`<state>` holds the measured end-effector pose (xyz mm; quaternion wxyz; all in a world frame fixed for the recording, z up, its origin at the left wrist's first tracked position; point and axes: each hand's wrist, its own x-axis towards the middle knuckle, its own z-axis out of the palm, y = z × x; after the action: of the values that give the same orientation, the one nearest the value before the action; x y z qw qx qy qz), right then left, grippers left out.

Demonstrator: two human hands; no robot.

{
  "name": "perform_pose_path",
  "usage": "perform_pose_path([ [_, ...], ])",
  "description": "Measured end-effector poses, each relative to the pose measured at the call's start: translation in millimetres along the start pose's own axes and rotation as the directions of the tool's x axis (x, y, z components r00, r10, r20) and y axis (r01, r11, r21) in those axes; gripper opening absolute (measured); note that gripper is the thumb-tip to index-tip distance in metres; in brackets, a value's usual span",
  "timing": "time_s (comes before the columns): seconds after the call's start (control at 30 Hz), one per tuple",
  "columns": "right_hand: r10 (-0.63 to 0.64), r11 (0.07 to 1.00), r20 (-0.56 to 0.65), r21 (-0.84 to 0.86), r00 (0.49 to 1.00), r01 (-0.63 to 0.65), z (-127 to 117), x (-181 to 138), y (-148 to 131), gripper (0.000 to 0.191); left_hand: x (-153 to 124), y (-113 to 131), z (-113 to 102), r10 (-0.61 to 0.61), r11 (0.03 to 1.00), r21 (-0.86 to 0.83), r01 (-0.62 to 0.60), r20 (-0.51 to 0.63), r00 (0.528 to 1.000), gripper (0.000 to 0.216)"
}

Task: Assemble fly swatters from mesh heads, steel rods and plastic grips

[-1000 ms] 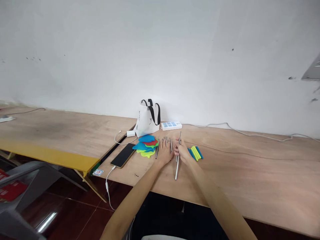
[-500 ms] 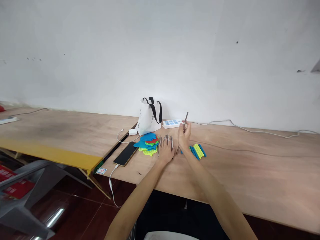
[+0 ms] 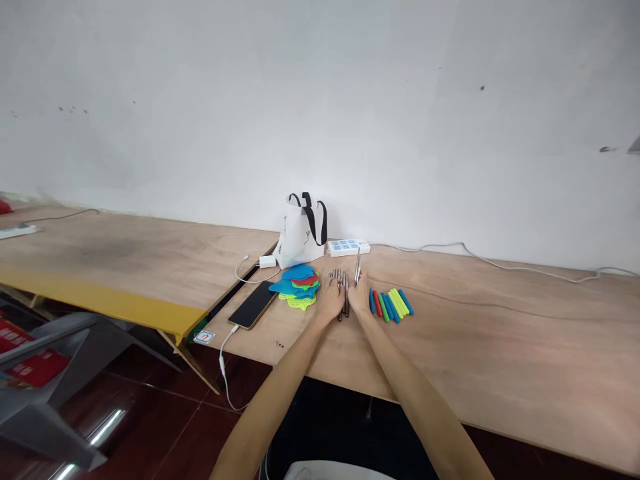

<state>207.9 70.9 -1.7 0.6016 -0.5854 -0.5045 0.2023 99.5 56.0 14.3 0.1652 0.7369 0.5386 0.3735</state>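
Note:
Several thin metal rods [image 3: 346, 303] lie side by side on the wooden table. My left hand [image 3: 329, 301] rests at their left side with its fingers curled over some of them, hiding their middle parts. Just to the right, my right hand [image 3: 359, 295] is closed on one metal rod [image 3: 358, 264], whose upper end sticks up past the fingers. Beside the right hand lies a row of coloured handle grips [image 3: 391, 305] in blue, red, green and yellow. Left of my left hand is a pile of flat plastic fly-swatter heads [image 3: 299, 287] in blue, red, green and yellow.
A phone [image 3: 252, 305] on a charging cable lies at the left, near a white charger plug [image 3: 267, 262]. Behind stand a white bag [image 3: 295, 237] with black handles and a white power strip [image 3: 349, 247] against the wall. A gap separates the neighbouring table [image 3: 125, 260].
My right hand has come down toward the table with its rod, now beside the other rods. The left hand's spread fingers have curled in. More grips in the row show.

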Motion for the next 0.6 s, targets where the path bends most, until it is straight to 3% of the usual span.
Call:
perform_pose_path([
  [0.23, -0.041, 0.998, 0.116, -0.038, 0.992, 0.046, 7.8, -7.8, 14.1, 0.069, 7.1, -0.8, -0.9, -0.101, 0.979, -0.182, 0.090, -0.054, 0.993, 0.022],
  [0.4, -0.060, 0.997, 0.162, -0.045, 0.985, 0.068, -0.5, -9.8, 20.9, 0.072, 8.8, 0.0, 0.9, -0.190, 0.933, -0.327, 0.148, -0.100, 0.977, 0.019],
  [0.6, -0.069, 0.990, 0.185, -0.110, 0.980, 0.090, -12.6, -15.4, 19.3, 0.076, 6.2, 0.9, 7.7, -0.221, 0.859, -0.487, 0.161, -0.068, 0.973, 0.016],
])
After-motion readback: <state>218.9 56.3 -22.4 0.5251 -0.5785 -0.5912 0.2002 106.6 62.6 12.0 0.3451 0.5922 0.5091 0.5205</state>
